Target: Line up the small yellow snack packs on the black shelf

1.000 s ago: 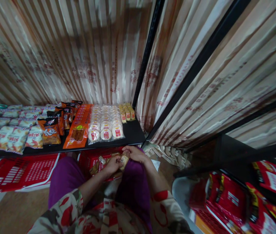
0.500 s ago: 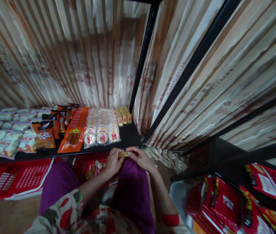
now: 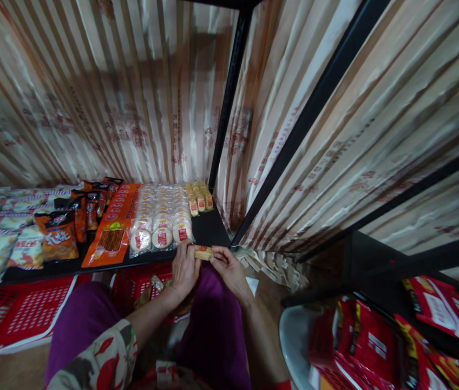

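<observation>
One yellow packet sits pinched by my left hand and right hand, fingertips closed on its ends; slackening could drop it into the red basket below.

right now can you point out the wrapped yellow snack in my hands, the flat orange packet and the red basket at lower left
Wrapped yellow snack [image 3: 203, 253]: head view, middle of its wrapper.
Flat orange packet [image 3: 111, 238]: head view, window in its lower part.
Red basket [image 3: 28, 310]: head view, its slotted wall.

A head-worn camera looks down (and forward) over the shelf.
</observation>
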